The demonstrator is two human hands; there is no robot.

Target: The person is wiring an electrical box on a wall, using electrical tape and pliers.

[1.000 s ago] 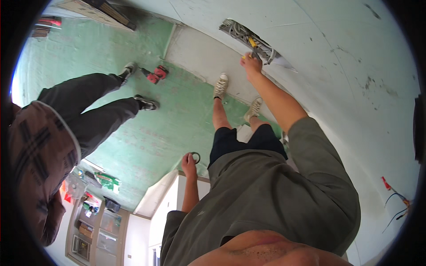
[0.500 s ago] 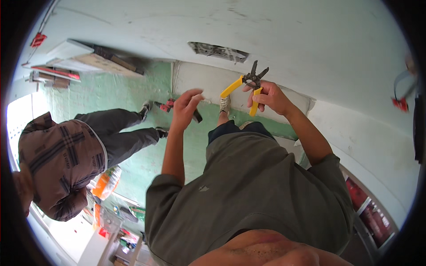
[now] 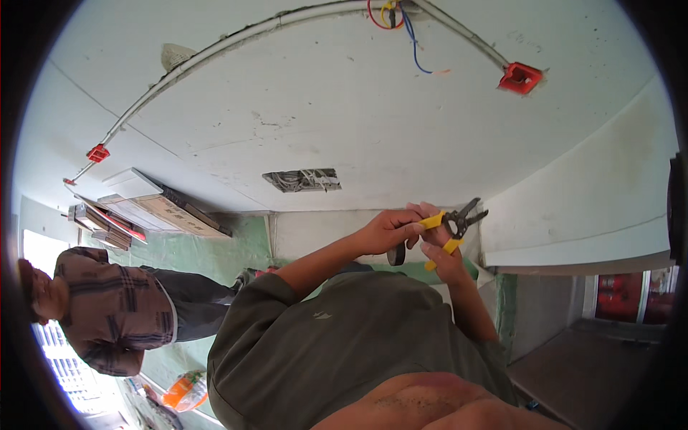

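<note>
A pair of wire strippers point(image 3: 459, 221) with yellow handles and dark jaws is held in front of my chest, jaws spread and pointing up to the right. My left hand point(image 3: 390, 231) is closed on the upper yellow handle. Below its fingers hangs a dark, round object point(image 3: 396, 254) that looks like a roll of tape. My right hand point(image 3: 448, 264) is closed around the lower handle, close beside the left; its fingers are partly hidden behind the tool.
Ahead, the wall carries a conduit point(image 3: 236, 37), a red junction box point(image 3: 522, 77), loose coloured wires point(image 3: 410, 36) and a wire-filled opening point(image 3: 304, 180). Boards point(image 3: 168, 208) lean at left. Another person point(image 3: 118, 301) stands to my left. An orange bag point(image 3: 185, 393) lies beyond.
The view has tipped up, bringing more wall and conduit in. My left hand, apart from the tool before, has come right and taken the upper handle beside my right hand.
</note>
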